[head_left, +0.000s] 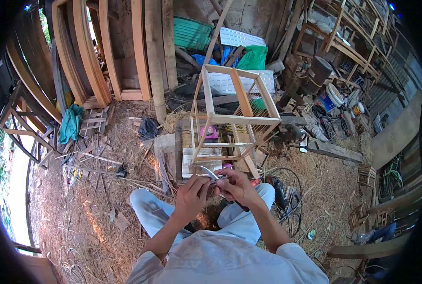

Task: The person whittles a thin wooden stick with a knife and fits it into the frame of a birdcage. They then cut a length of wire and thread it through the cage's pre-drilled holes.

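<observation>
My right hand (pixel 238 186) is closed around a knife; its bright curved blade (pixel 209 173) points up and left, and the dark handle end sticks out below my palm. Fingers bent, my left hand (pixel 191 198) pinches close to the blade, almost meeting the right hand. What lies between its fingertips is too small to make out. Just beyond my hands stands a light wooden cage-like frame (pixel 242 120) with thin rods on its right side and a browner slat (pixel 241 92) across its top. A pink object (pixel 208 133) shows through the frame.
Shavings and wood scraps cover the ground. A dark power tool (pixel 280 191) with a looping cable lies by my right knee. Wooden frames (pixel 80 52) and a post (pixel 155 61) rise at the left. A white bucket (pixel 333 96) and heaped wood stand at the right.
</observation>
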A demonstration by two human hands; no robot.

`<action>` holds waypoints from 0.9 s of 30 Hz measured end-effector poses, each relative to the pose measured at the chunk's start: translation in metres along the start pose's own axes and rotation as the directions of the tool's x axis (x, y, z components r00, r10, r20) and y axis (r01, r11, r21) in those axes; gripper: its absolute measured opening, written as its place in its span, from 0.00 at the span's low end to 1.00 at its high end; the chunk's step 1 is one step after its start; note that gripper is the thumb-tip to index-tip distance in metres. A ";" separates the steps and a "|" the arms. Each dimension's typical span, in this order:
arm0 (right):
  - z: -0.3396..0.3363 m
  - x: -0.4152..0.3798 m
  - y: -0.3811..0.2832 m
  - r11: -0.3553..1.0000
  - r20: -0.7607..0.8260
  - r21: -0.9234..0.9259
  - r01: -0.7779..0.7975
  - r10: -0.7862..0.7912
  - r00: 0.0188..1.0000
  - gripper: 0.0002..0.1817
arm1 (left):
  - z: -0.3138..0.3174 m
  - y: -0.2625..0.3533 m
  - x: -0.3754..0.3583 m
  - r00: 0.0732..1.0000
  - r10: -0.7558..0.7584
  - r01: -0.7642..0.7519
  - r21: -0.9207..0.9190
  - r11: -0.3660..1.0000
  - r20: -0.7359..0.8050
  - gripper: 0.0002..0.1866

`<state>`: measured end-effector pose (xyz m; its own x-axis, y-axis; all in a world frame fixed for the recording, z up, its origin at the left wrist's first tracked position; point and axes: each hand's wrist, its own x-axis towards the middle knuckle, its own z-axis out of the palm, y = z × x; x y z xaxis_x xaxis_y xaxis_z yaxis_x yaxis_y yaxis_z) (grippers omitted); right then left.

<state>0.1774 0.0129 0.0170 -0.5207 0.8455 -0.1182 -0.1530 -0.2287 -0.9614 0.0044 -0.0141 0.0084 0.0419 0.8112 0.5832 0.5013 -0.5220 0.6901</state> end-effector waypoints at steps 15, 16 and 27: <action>-0.031 -0.014 -0.016 0.996 -0.149 -0.037 0.076 -0.081 0.985 0.14 | -0.019 -0.007 0.005 0.929 -0.272 0.315 -0.151 0.937 0.251 0.06; -0.019 -0.011 -0.011 0.991 -0.082 -0.108 0.077 -0.086 0.993 0.12 | -0.018 -0.005 0.005 0.929 -0.267 0.312 -0.156 0.937 0.256 0.06; -0.013 -0.010 -0.034 0.981 0.165 -0.133 -0.138 0.159 0.973 0.18 | -0.022 -0.005 0.007 0.671 -0.204 0.655 -0.440 0.614 0.713 0.09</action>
<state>0.1985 0.0186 0.0477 -0.6697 0.7069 -0.2274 0.0332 -0.2774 -0.9602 -0.0164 -0.0114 0.0186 0.5423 0.8384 -0.0552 -0.0449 0.0945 0.9945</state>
